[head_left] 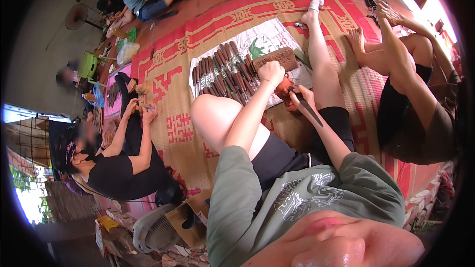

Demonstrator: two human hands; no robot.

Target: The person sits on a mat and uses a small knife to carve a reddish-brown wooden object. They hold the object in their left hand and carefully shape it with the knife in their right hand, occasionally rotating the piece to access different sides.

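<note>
My left hand (271, 72) is closed in a fist beside a brown wooden block with a carved surface (284, 58); whatever its fingers hold is hidden. Just below and right of it is a small reddish-orange carved piece (285, 89), between my two hands. My right hand (303, 98) is closed around a long dark narrow tool (310, 111), its rear end slanting back over my forearm. The tool's front end meets the carved piece, but the exact contact is too small to tell. Rows of brown-handled carving tools (222, 71) lie left of my hands.
The tools lie on a white printed sheet (272, 29) over a red and tan woven mat (173, 64). At left, a person in black (123, 168) works on a small wooden piece (143, 89). Another person's bare legs (396, 59) are at right. A fan (153, 230) stands lower left.
</note>
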